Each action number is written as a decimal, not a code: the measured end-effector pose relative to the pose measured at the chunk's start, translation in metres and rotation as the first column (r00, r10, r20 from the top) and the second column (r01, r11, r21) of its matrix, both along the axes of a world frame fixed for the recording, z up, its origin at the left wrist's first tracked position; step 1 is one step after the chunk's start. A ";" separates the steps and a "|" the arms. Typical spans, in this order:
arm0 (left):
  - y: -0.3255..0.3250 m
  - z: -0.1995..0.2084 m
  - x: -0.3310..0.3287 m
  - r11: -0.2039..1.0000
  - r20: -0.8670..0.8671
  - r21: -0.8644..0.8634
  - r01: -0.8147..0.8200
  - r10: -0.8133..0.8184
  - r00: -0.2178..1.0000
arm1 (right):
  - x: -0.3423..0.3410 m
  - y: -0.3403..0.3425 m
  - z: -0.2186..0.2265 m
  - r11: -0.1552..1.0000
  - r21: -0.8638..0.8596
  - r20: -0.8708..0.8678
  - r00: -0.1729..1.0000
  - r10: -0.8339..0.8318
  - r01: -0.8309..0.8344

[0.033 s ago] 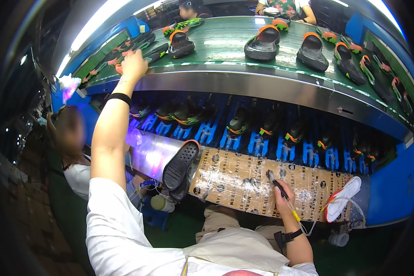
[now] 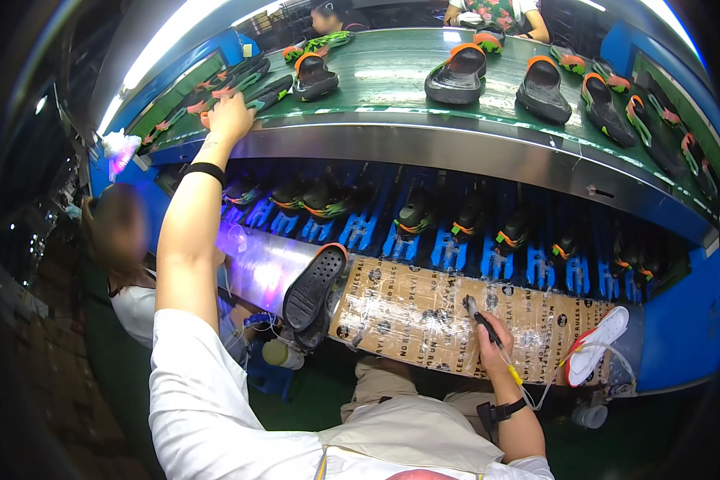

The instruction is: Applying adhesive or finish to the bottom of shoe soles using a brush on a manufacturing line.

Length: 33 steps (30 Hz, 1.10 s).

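My left hand [image 2: 230,118] reaches up to the left end of the green conveyor belt [image 2: 360,80]. Its fingers are bent around a shoe with an orange end [image 2: 206,120]; most of that shoe is hidden. A green-trimmed dark shoe [image 2: 272,94] lies right beside the hand. Over the cardboard-covered worktop [image 2: 408,320], my right hand [image 2: 494,340] grips a black-handled brush [image 2: 485,320] fed by a thin clear tube with a yellow fitting. The brush tip is low over the cardboard. A black perforated shoe piece [image 2: 312,288] leans at the worktop's left end.
A white-and-red sole [image 2: 596,348] lies on the right end, tube running across it. Black shoes with orange collars [image 2: 456,76] stand along the belt. Below, more shoes [image 2: 414,212] sit on blue racks [image 2: 448,252]. A co-worker [image 2: 124,248] is close on my left; others are beyond the belt.
My left hand has dropped slightly toward the belt's near edge. My right hand and the brush have not visibly moved.
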<state>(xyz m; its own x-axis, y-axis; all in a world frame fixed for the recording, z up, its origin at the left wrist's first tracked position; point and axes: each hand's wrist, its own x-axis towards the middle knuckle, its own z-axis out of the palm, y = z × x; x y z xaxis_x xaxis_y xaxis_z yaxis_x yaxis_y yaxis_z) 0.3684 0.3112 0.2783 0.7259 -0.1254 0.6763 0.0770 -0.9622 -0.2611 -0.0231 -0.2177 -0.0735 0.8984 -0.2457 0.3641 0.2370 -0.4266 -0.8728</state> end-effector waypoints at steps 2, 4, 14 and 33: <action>0.008 0.005 -0.001 0.996 -0.153 0.003 -0.085 0.085 0.985 | 0.000 0.000 -0.001 1.000 -0.004 0.003 1.000 -0.002 0.002; 0.018 0.011 -0.008 0.983 -0.177 0.175 -0.052 0.083 0.981 | 0.000 0.000 -0.003 1.000 0.007 -0.004 1.000 0.003 -0.003; -0.018 0.055 -0.041 0.721 -0.146 -0.693 0.022 -0.169 0.975 | -0.001 0.001 0.000 1.000 0.006 -0.007 1.000 -0.012 0.012; -0.146 -0.184 -0.226 -0.792 0.498 -0.580 -0.190 -0.529 0.688 | -0.007 0.001 -0.002 0.950 0.295 -0.156 0.986 -0.058 0.102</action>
<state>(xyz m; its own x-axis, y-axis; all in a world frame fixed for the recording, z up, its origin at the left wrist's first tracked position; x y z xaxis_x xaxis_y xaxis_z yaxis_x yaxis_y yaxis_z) 0.1425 0.1650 0.0943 0.9969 -0.0786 -0.0024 0.0525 0.6422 0.7647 -0.0306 -0.2167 -0.0756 0.9085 -0.3969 0.1305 0.0757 -0.1509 -0.9857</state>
